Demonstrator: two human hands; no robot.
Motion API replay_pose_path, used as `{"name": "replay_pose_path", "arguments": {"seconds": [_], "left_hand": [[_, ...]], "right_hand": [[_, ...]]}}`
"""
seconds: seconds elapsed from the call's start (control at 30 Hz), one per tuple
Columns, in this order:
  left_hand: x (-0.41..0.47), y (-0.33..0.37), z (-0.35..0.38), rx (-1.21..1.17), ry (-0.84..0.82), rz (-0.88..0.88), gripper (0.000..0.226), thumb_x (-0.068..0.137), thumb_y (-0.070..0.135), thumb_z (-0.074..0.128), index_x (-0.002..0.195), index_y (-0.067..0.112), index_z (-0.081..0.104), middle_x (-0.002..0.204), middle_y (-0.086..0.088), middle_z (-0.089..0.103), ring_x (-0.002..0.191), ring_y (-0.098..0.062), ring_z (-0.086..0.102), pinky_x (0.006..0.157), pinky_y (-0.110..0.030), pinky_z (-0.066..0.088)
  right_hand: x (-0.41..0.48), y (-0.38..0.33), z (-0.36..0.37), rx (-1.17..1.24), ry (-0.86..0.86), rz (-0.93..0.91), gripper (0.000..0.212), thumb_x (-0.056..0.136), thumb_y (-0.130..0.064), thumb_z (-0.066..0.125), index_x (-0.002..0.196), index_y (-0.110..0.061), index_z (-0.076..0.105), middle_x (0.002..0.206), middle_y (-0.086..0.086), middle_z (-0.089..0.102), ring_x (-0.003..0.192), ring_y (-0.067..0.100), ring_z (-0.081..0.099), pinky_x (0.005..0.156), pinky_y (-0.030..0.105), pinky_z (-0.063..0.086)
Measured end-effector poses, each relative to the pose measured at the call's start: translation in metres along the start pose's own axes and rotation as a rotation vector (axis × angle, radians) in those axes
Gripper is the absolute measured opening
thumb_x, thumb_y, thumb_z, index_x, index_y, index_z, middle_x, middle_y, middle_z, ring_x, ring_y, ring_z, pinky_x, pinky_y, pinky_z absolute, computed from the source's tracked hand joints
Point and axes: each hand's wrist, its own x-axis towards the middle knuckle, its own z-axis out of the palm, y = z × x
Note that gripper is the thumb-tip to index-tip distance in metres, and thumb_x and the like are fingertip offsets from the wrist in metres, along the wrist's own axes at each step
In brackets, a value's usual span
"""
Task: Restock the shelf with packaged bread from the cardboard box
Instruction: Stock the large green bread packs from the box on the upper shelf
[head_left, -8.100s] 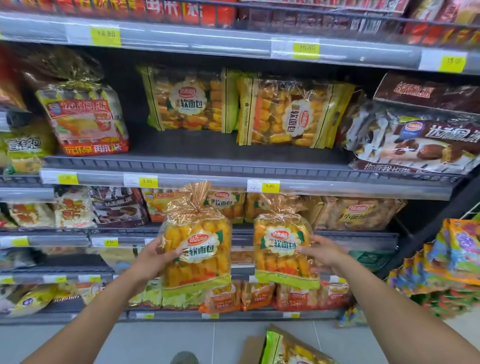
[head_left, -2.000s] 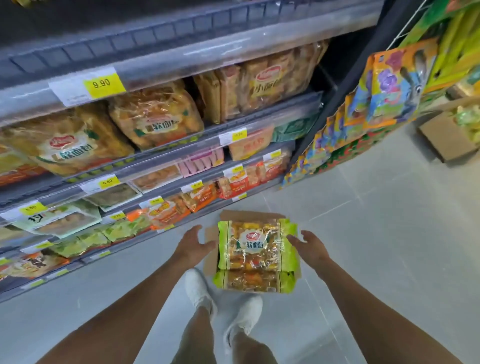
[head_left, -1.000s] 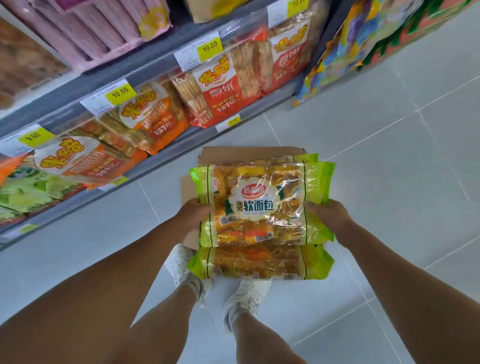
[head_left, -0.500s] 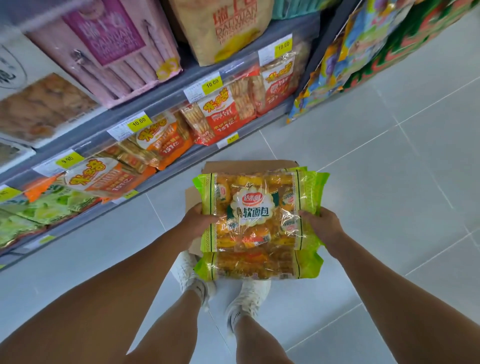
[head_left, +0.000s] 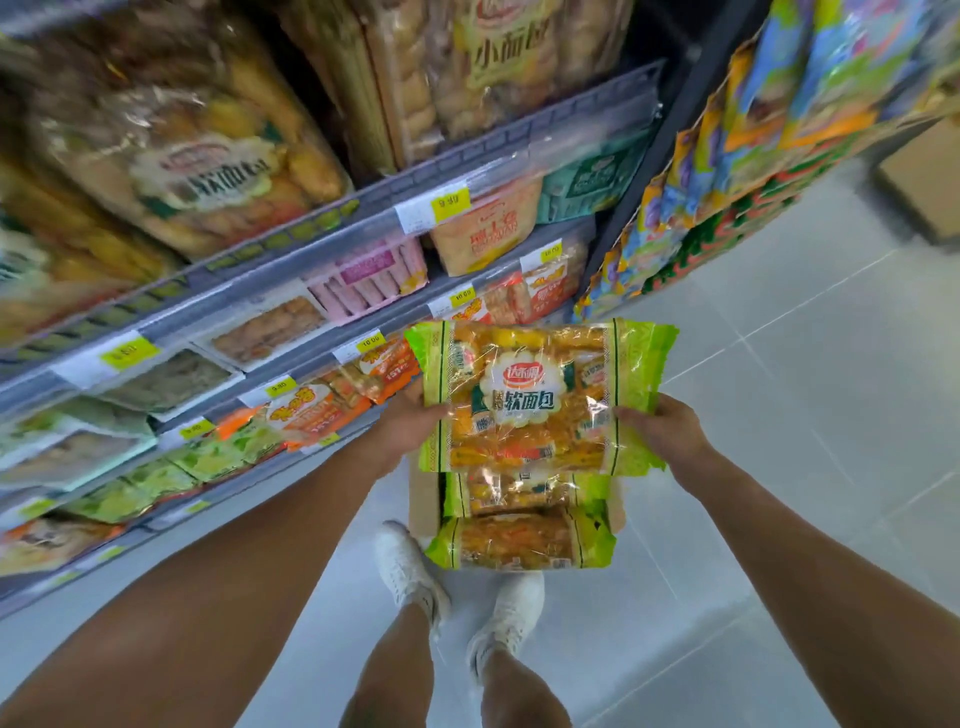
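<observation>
A flat bread package (head_left: 535, 400) with green ends and a clear middle hangs above the floor in front of me. My left hand (head_left: 410, 421) grips its left end, and my right hand (head_left: 660, 431) grips its right end. Below it the cardboard box (head_left: 423, 501) stands on the floor by my feet, with more green bread packages (head_left: 519, 543) in it. The shelf (head_left: 363, 208) rises on the left, holding bagged bread (head_left: 197, 161) and other packs behind yellow price tags.
My white shoes (head_left: 415, 571) stand just in front of the box. A rack of colourful packets (head_left: 753, 156) fills the upper right. Another cardboard box (head_left: 924, 182) sits on the floor at the far right. Grey floor tiles (head_left: 805, 364) stretch to the right.
Both hands have lifted the bread package up from the box. My view has tilted upward, so more of the upper shelves now shows.
</observation>
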Motion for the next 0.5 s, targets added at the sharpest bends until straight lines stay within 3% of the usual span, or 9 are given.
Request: {"name": "replay_pose_path", "arguments": {"seconds": [0.1, 0.2, 0.3, 0.37, 0.5], "left_hand": [[-0.043, 0.037, -0.022, -0.062, 0.019, 0.083, 0.046, 0.094, 0.026, 0.066, 0.138, 0.025, 0.055, 0.132, 0.0, 0.066, 0.118, -0.023, 0.062, 0.105, -0.049, 0.048], [-0.079, 0.068, -0.044, -0.1, 0.023, 0.166, 0.05, 0.089, 0.033, 0.069, 0.137, 0.033, 0.054, 0.133, 0.002, 0.066, 0.118, -0.02, 0.063, 0.107, -0.054, 0.046], [-0.144, 0.118, -0.057, -0.126, 0.095, 0.286, 0.039, 0.1, 0.01, 0.057, 0.138, 0.018, 0.052, 0.134, -0.002, 0.063, 0.118, -0.02, 0.06, 0.103, -0.039, 0.046], [-0.17, 0.136, -0.066, -0.121, 0.146, 0.35, 0.039, 0.101, 0.007, 0.054, 0.139, 0.019, 0.052, 0.13, 0.0, 0.062, 0.115, -0.019, 0.06, 0.1, -0.036, 0.047], [-0.216, 0.154, -0.089, -0.167, 0.203, 0.402, 0.042, 0.101, 0.015, 0.059, 0.141, 0.022, 0.051, 0.133, 0.001, 0.061, 0.123, -0.022, 0.058, 0.11, -0.049, 0.043]], "right_hand": [[-0.038, -0.047, -0.032, 0.009, -0.006, -0.088, 0.01, 0.08, -0.021, 0.08, 0.086, -0.023, 0.073, 0.092, 0.004, 0.074, 0.092, 0.03, 0.072, 0.088, 0.049, 0.058], [-0.075, -0.088, -0.06, -0.003, 0.001, -0.179, 0.014, 0.079, -0.023, 0.081, 0.092, -0.02, 0.076, 0.1, 0.008, 0.076, 0.092, 0.028, 0.072, 0.088, 0.05, 0.058], [-0.114, -0.129, -0.082, 0.013, 0.014, -0.279, 0.01, 0.082, -0.022, 0.079, 0.091, -0.022, 0.075, 0.1, 0.01, 0.075, 0.093, 0.03, 0.071, 0.088, 0.05, 0.058], [-0.14, -0.154, -0.093, 0.015, 0.02, -0.349, 0.007, 0.083, -0.022, 0.078, 0.088, -0.024, 0.074, 0.097, 0.009, 0.075, 0.092, 0.031, 0.071, 0.087, 0.051, 0.057], [-0.189, -0.195, -0.108, 0.037, -0.016, -0.456, 0.017, 0.088, -0.012, 0.073, 0.103, -0.017, 0.072, 0.093, 0.0, 0.073, 0.089, 0.025, 0.069, 0.084, 0.043, 0.057]]}}
